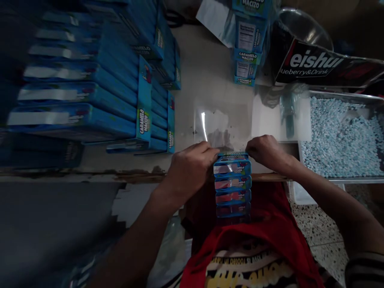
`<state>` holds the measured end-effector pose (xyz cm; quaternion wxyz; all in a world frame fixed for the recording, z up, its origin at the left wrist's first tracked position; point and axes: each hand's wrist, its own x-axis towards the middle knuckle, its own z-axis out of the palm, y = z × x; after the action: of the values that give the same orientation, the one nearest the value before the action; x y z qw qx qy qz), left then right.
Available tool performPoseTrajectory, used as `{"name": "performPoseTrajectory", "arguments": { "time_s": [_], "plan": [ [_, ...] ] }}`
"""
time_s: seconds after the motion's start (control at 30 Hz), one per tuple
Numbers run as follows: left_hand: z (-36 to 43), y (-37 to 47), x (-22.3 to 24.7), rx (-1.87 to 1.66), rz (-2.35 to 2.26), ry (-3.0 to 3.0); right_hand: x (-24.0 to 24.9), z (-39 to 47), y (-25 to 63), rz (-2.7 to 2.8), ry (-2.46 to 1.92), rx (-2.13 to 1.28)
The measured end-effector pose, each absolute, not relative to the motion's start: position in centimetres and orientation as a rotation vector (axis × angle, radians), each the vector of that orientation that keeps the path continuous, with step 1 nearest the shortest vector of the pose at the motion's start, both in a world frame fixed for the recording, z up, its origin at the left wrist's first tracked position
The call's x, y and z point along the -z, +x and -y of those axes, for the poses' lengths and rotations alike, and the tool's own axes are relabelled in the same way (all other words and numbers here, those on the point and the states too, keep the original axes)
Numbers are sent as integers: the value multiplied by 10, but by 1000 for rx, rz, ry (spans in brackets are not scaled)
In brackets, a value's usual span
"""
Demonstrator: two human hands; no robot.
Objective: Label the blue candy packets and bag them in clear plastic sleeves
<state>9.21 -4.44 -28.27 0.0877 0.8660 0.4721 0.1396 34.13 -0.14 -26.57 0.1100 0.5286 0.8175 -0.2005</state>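
Note:
A row of small blue candy boxes [232,186] in a blue display tray [232,153] rests at the table's near edge, in front of the red apron. A sheet of clear plastic film [222,124], perhaps a bag, lies flat just beyond it, catching the light. My left hand [193,164] is closed, its fingertips pinching beside the tray's left end at the film's near corner. At the right corner my right hand [267,151] is also closed, with curled fingers. The fingertips of both hands are partly hidden.
Stacked blue candy boxes [111,104] fill the table's left. More filled displays [247,56] stand at the back. On the right are a clear plastic roll or bottle-like object [289,114], a metal tray of pale blue candies [342,136], a black printed carton [318,66] and a metal bowl [306,26].

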Motion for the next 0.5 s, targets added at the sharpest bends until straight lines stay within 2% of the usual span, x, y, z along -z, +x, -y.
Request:
{"name": "performPoseTrajectory", "arguments": {
  "time_s": [0.17, 0.3, 0.4, 0.5],
  "plan": [
    [62, 95, 271, -671, -1612, 2589, 247, 11, 348, -2515, 1728, 698],
    [72, 101, 273, -742, -1730, 2491, 232, 37, 350, -2590, 1974, 693],
    [75, 106, 278, -857, -1791, 2379, 233, 51, 349, -2594, 2101, 546],
    [65, 108, 282, -912, -1799, 2264, 248, 49, 354, -2659, 2168, 700]
  ]
}}
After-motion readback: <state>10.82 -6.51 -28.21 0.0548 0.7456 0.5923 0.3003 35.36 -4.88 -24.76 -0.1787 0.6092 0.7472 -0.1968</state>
